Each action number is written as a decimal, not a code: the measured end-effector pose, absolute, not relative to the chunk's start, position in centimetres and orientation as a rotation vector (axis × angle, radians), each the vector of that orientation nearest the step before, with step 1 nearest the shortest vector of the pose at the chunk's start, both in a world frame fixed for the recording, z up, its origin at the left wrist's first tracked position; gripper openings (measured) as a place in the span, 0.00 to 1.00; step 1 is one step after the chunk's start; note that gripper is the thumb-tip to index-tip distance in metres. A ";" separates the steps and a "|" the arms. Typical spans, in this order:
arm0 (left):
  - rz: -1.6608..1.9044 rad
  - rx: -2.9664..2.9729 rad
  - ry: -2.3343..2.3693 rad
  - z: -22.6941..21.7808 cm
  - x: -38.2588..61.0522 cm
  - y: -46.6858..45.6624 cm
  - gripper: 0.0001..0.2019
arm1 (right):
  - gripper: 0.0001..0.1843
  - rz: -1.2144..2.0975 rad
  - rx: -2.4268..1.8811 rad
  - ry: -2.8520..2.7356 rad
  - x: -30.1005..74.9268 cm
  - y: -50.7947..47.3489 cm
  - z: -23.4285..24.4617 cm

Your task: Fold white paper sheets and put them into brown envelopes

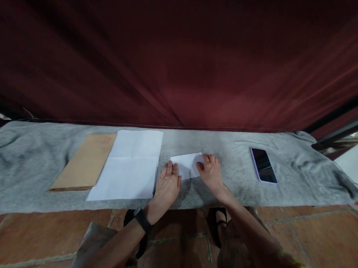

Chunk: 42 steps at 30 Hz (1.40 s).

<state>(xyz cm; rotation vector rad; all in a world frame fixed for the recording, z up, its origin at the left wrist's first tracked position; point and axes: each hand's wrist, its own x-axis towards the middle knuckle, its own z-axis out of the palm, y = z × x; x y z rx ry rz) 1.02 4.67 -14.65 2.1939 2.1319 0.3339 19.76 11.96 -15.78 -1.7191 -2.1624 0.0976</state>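
A small folded white paper (pixel 186 163) lies on the grey cloth (pixel 231 171). My left hand (pixel 167 186) rests flat on the paper's left edge, fingers stretched out and close together. My right hand (pixel 211 172) presses its fingertips on the paper's right edge, fingers slightly bent. Neither hand grips anything. A black band sits on my left wrist.
A stack of creased white sheets (pixel 128 164) lies left of my hands, with a brown envelope (pixel 86 161) beyond it. A dark phone (pixel 263 165) lies face up to the right. A dark red curtain (pixel 173 60) hangs behind. Below the cloth is red tiled floor (pixel 26 245).
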 end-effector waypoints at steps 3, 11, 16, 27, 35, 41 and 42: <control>0.371 2.175 2.082 -14.4 0.6 5.1 0.24 | 0.19 0.156 -1.697 -2.119 20.0 12.4 -15.9; 0.444 2.164 2.039 -14.9 -0.1 5.7 0.26 | 0.09 0.449 -1.740 -2.029 20.8 13.6 -16.2; 0.595 2.083 2.053 -14.8 0.0 6.2 0.27 | 0.07 0.731 -1.610 -1.868 21.8 14.8 -15.7; 0.760 1.557 1.739 -13.1 0.0 8.0 0.14 | 0.14 1.140 -1.328 -1.738 23.3 15.5 -14.4; 0.918 1.383 1.684 -13.2 0.8 7.7 0.09 | 0.15 1.405 -1.384 -1.097 22.2 14.8 -13.5; 0.944 1.336 1.675 -13.1 1.6 7.7 0.11 | 0.17 1.708 -1.239 -0.968 21.4 13.2 -13.6; 0.887 1.432 1.732 -12.9 1.7 7.5 0.14 | 0.16 1.696 -1.259 -1.028 21.2 13.2 -13.8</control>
